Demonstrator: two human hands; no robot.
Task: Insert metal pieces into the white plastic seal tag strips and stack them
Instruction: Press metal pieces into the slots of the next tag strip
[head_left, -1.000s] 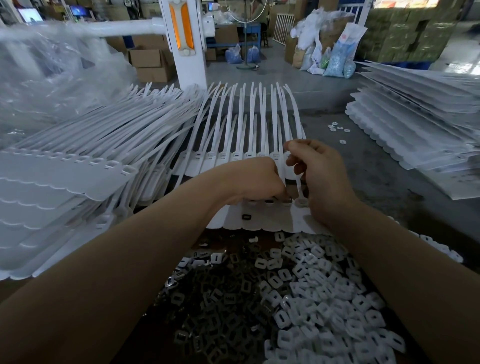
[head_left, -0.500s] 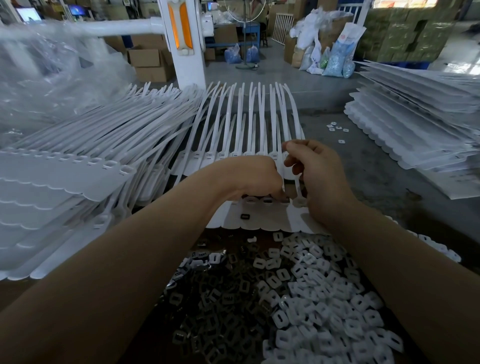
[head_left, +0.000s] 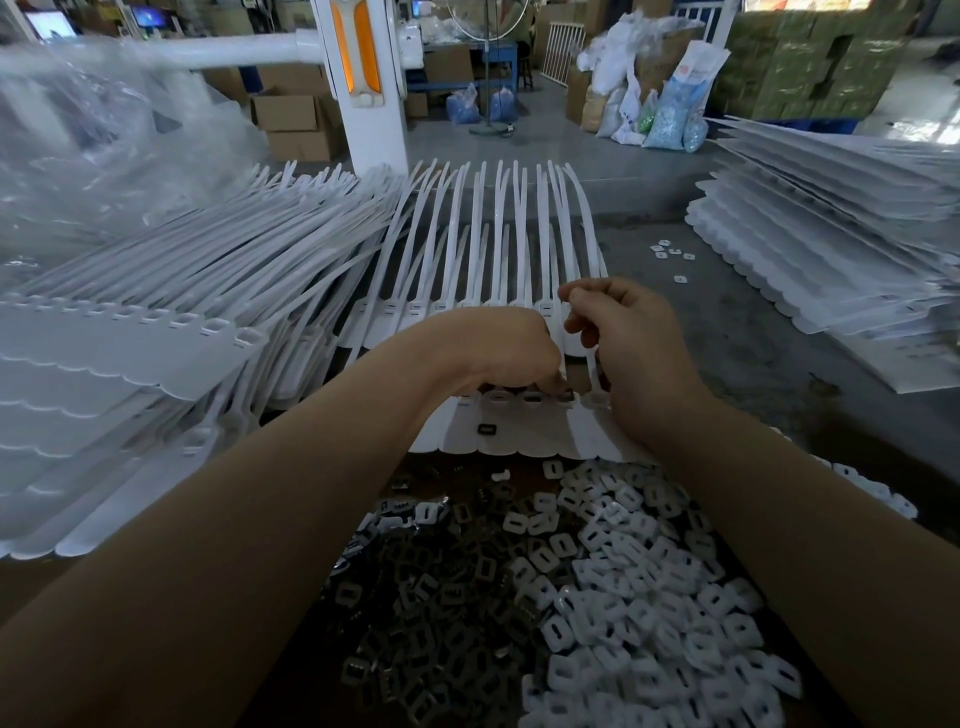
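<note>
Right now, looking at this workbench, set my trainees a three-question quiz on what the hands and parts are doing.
1. True or false: both hands work at the strip in the middle.
2. Which pile lies nearer the right arm: (a) metal pieces or (b) white caps?
3. Fill in: one loose metal piece lies on the ____.

Key: 1 true: left hand and right hand meet there. 2 b. 3 strip.

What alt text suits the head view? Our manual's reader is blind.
Two hands work at a white seal strip on a bench: the left hand presses down at its slots, the right hand pinches a thin tail. Loose metal pieces and white caps lie nearer.
</note>
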